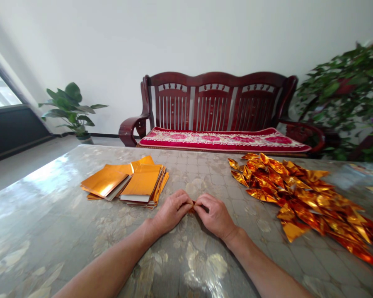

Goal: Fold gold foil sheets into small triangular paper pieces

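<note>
My left hand [174, 210] and my right hand [215, 216] meet over the middle of the table, fingertips pinched close together. Between them is a small piece of orange-gold foil paper [192, 209], mostly covered by the fingers. Left of my hands lie loose stacks of flat gold foil paper sheets [143, 182], some edges showing a pale underside. To the right spreads a heap of folded, pointed gold foil pieces [286, 190], shiny and overlapping.
A patterned, glossy cover lies over the table [90, 244]. Clear plastic wrapping [357, 176] sits at the far right. Beyond the table stands a dark red wooden bench [214, 103] with a red floral cushion [224, 138]. Potted plants [70, 107] flank it.
</note>
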A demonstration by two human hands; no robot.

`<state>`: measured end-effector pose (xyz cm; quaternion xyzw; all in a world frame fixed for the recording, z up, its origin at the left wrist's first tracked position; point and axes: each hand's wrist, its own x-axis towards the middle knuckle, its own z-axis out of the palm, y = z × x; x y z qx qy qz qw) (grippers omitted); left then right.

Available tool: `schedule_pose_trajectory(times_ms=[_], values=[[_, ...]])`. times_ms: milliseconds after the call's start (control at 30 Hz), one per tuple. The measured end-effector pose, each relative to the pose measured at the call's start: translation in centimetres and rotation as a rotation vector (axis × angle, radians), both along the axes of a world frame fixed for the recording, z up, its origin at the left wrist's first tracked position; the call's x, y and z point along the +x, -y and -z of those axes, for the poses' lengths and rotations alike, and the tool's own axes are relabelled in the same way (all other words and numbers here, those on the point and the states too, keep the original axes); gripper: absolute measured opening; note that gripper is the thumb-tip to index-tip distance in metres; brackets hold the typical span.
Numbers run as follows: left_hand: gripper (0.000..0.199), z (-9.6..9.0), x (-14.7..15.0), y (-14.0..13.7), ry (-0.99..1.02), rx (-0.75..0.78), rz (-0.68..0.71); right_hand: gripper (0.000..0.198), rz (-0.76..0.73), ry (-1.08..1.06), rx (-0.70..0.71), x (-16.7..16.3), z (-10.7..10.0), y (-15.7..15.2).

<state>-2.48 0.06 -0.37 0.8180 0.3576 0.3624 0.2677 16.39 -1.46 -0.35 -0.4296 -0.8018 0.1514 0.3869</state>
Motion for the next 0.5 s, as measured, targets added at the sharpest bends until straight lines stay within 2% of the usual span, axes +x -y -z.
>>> schedule_pose_trajectory(times_ms=[500], values=[[0.014,0.1,0.7,1.2,-0.089,0.035,-0.14,0.018,0.129,0.08,0.093,-0.9,-0.2,0.8]])
